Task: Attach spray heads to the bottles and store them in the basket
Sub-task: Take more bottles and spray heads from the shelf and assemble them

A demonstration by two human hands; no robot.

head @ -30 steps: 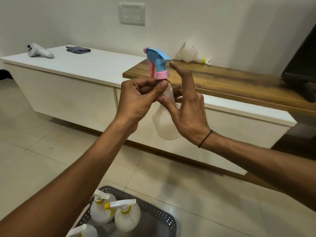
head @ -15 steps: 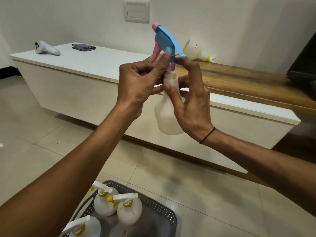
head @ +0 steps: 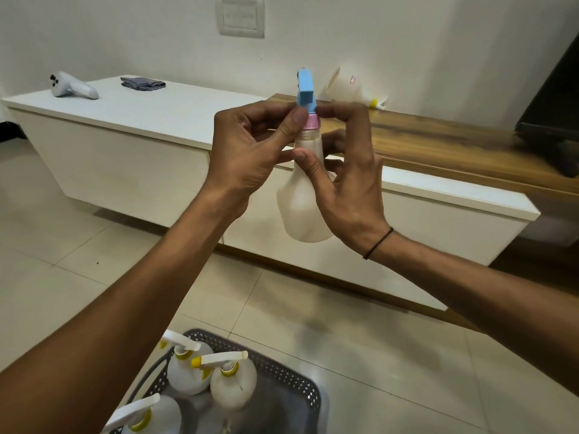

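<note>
I hold a white plastic bottle upright in the air in front of a low cabinet. A blue spray head with a pink collar sits on its neck. My left hand pinches the head and collar with thumb and fingers. My right hand grips the bottle's neck, its thumb across the front and one finger up at the collar. Below, a grey perforated basket on the floor holds three white bottles with white and yellow spray heads.
A long white cabinet with a wooden shelf stands ahead. Another white bottle lies on its side on the shelf. A white controller and a folded grey cloth lie at the cabinet's left. A dark screen stands at right.
The spray head has turned on the neck: its nozzle pointed sideways before and now faces away from me. The bottle sits slightly lower in view. Both hands stay on it.
</note>
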